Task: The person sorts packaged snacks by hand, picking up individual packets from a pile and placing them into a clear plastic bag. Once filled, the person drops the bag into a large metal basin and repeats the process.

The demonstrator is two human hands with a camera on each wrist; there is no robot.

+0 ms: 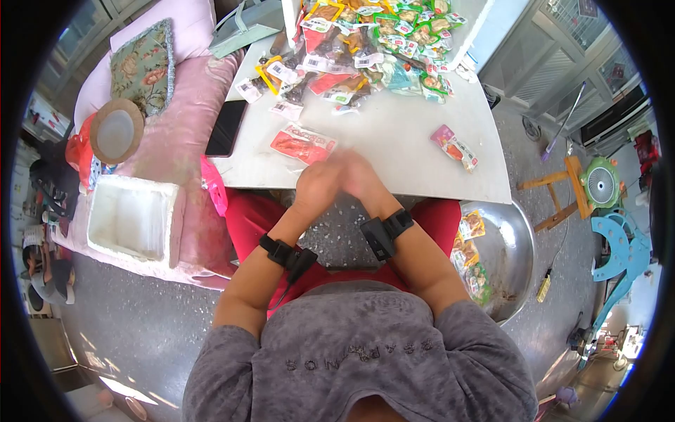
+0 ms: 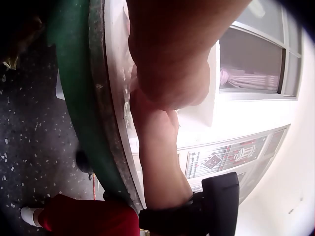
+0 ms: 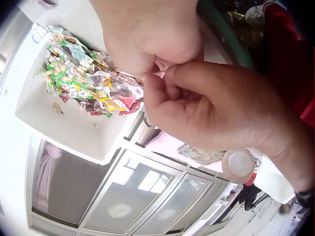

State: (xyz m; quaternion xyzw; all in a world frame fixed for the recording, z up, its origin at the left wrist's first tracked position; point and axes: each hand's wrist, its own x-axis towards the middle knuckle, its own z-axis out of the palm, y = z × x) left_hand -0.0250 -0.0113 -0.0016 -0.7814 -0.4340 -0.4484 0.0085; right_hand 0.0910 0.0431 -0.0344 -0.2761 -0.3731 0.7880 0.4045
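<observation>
Both hands meet at the front edge of the white table (image 1: 415, 176). In the right wrist view the left hand (image 3: 211, 103) has curled fingers, thumb and forefinger drawn together against the right hand (image 3: 152, 34). A tiny pale bit shows between their fingertips; I cannot tell what it is. The right hand (image 1: 360, 179) is slightly blurred in the head view. Just beyond the left hand (image 1: 318, 186) lies a red-and-clear snack packet (image 1: 304, 143), its near end right by the fingers. In the left wrist view the hands cover whatever lies between them.
A heap of snack packets (image 1: 351, 63) spills from a white foam box (image 3: 69, 130) at the back. A single pink packet (image 1: 455, 148) lies at right, a phone (image 1: 226, 129) at the left edge. Below right, a metal basin (image 1: 517, 246) holds several packets.
</observation>
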